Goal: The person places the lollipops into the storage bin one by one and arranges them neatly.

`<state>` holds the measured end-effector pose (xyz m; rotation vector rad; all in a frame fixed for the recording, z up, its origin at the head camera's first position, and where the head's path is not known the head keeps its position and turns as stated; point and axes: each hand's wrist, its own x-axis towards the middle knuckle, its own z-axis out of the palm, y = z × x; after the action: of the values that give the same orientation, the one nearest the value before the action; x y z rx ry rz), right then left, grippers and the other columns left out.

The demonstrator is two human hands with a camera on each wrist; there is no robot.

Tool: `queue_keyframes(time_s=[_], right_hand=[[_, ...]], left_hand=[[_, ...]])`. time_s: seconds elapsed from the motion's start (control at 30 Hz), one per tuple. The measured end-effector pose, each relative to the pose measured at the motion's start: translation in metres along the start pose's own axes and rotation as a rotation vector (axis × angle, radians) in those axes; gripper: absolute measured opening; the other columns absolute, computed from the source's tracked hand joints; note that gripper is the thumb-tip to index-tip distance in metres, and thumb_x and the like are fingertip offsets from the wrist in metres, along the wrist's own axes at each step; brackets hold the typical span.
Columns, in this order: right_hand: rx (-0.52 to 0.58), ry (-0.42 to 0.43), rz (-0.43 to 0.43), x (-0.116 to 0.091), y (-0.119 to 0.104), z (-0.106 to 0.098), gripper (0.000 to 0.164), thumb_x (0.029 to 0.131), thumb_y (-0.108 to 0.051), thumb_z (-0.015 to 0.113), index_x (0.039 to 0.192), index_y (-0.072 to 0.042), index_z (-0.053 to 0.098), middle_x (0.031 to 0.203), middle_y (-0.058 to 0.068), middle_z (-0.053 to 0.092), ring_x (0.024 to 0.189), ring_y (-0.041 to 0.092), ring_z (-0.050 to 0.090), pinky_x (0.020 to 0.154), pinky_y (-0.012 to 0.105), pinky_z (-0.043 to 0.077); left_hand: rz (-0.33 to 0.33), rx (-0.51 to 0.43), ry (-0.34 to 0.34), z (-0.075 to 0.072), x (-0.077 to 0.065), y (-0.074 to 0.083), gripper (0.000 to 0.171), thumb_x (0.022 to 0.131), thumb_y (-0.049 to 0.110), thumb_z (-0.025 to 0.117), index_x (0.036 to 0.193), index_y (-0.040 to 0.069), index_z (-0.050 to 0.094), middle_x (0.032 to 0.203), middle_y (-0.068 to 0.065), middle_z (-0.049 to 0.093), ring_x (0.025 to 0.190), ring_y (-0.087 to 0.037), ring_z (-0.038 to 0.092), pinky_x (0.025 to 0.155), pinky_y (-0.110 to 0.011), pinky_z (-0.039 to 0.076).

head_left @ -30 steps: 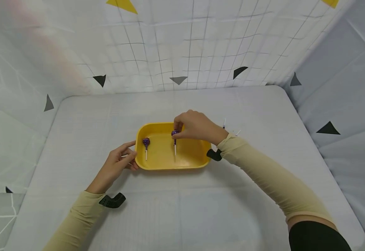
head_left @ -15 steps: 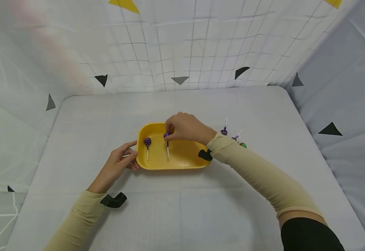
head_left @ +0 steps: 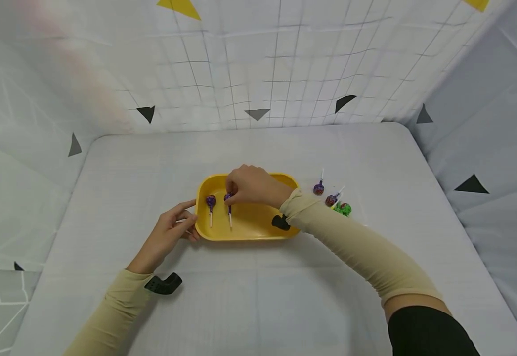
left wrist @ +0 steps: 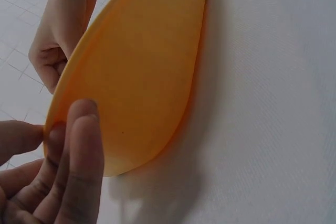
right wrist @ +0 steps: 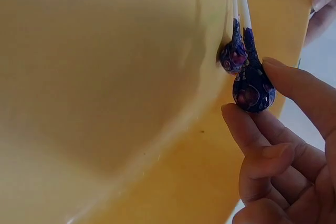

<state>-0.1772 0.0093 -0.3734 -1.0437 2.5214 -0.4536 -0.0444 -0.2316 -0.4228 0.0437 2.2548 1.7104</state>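
Observation:
A yellow tray [head_left: 246, 234] lies on the white table. One purple lollipop [head_left: 211, 200] rests at the tray's left end, stick toward me. My right hand [head_left: 231, 191] pinches the head of a second purple lollipop [head_left: 228, 197] just to its right, low in the tray. The right wrist view shows this held lollipop [right wrist: 253, 91] close beside the lying one [right wrist: 233, 56], with my fingers [right wrist: 294, 93] around it. My left hand [head_left: 188, 222] grips the tray's left rim, and its fingers [left wrist: 79, 166] lie on the tray's outer wall [left wrist: 142, 66].
Three more lollipops lie on the table right of the tray: a purple one [head_left: 318, 188], a reddish one [head_left: 331, 200] and a green one [head_left: 343, 208]. White patterned cloth walls close in the table's back and sides.
My right hand has carried its lollipop leftward across the tray until it is next to the first one. The lollipops on the table have come out from behind my arm.

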Motion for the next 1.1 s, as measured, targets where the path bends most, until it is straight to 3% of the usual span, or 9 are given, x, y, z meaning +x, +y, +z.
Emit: queue_keyframes(time_s=[0.57,1.1], right_hand=[[-0.03,-0.011,0.02,0.019,-0.008,0.02,0.024,0.093,-0.038,0.078,0.098,-0.015,0.075,0.092,-0.004,0.072,0.079,0.013,0.063,0.069,0.024,0.053],[-0.034,0.002,0.033,0.027,-0.012,0.023,0.025,0.093,-0.039,0.078,0.096,-0.014,0.075,0.086,-0.003,0.07,0.074,0.013,0.06,0.064,0.022,0.05]], left_hand=[[0.004,-0.013,-0.005,0.0,0.002,-0.003,0.055,0.109,0.025,0.055,0.159,0.007,0.037,0.105,-0.026,0.062,0.079,-0.021,0.073,0.075,-0.035,0.065],[-0.006,-0.014,0.002,-0.002,0.003,-0.003,0.054,0.109,0.024,0.055,0.158,0.007,0.038,0.105,-0.027,0.063,0.077,-0.02,0.073,0.074,-0.033,0.065]])
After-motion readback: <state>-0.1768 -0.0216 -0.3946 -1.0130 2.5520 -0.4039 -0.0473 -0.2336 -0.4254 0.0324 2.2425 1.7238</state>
